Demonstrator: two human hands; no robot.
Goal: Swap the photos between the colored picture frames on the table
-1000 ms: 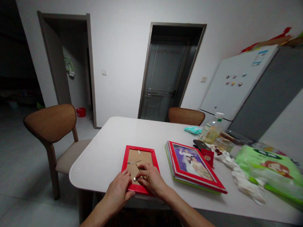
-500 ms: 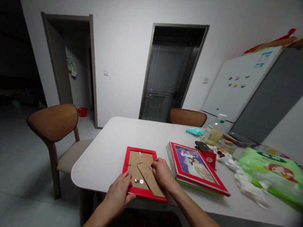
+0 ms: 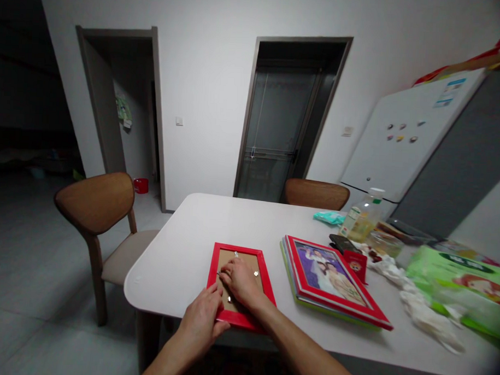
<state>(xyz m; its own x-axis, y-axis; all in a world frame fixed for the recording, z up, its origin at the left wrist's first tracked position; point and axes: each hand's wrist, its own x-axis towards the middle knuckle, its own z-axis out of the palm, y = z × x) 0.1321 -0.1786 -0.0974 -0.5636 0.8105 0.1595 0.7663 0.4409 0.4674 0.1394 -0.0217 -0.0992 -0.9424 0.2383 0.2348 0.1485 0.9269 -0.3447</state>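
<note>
A red photo frame (image 3: pixel 268 281) lies face down near the front edge of the white table, its brown backing board (image 3: pixel 249 261) and small metal clips showing. My left hand (image 3: pixel 202 314) grips the frame's lower left side, thumb at the bottom edge and fingers on the left edge. Over the backing board, my right hand (image 3: pixel 239 280) has its fingers pinched together near the left side of the board; what they hold, if anything, is too small to name. The board's stand is mostly hidden under that hand.
Right of the frame lies a stack of picture frames (image 3: pixel 332 278). Beyond it are a phone (image 3: pixel 343 244), a red box (image 3: pixel 356 266), a bottle (image 3: pixel 361 216), crumpled tissues (image 3: pixel 424 314) and a green package (image 3: pixel 460 279). Chairs (image 3: pixel 96 201) stand left and behind the white table (image 3: pixel 178 250).
My right hand has moved left across the backing board, from the frame's right side towards its left side. My left hand stays on the lower left edge. The view has shifted slightly.
</note>
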